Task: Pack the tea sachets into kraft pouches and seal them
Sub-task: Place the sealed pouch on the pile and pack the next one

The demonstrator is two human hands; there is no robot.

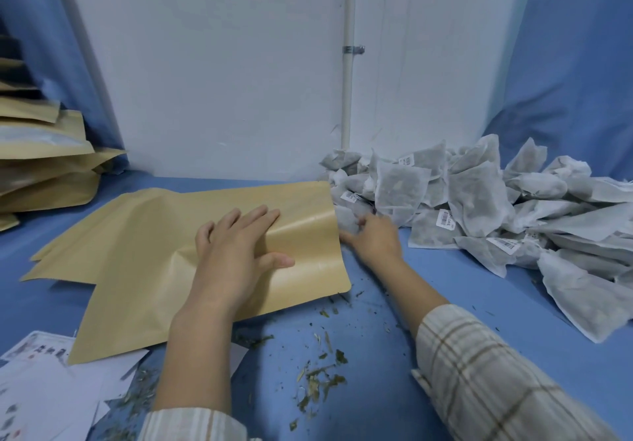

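Step in hand looks like loading: one pouch lies flat on the blue table, mouth end toward the sachet pile. Left hand rests on the pouch with fingers straight and spread, thumb out along the raised edge, pinning it down and perhaps lifting the mouth slightly. Right hand is at the near edge of the pile, just beside the pouch's right edge, fingers curled over a sachet; the grip looks closed on it, though the fingertips are partly hidden.

Judged early: nothing visibly inside the pouch, which lies flat with one crease, no seal made.

Next move likely calls for pulling the sachet free of the pile, opening the pouch mouth wider with the left hand, and sliding the sachet in. The mouth seems barely open, so it may need more lift.

Around: more kraft pouches lie under and left of the one held, and a stack of pouches sits far left. Printed papers lie at lower left, partly under the pouch. Loose tea bits are scattered on the table near the arms. White wall behind with a pipe.

In the way: neighbouring sachets overlap and could drag along; loose bits could get swept into the pouch.
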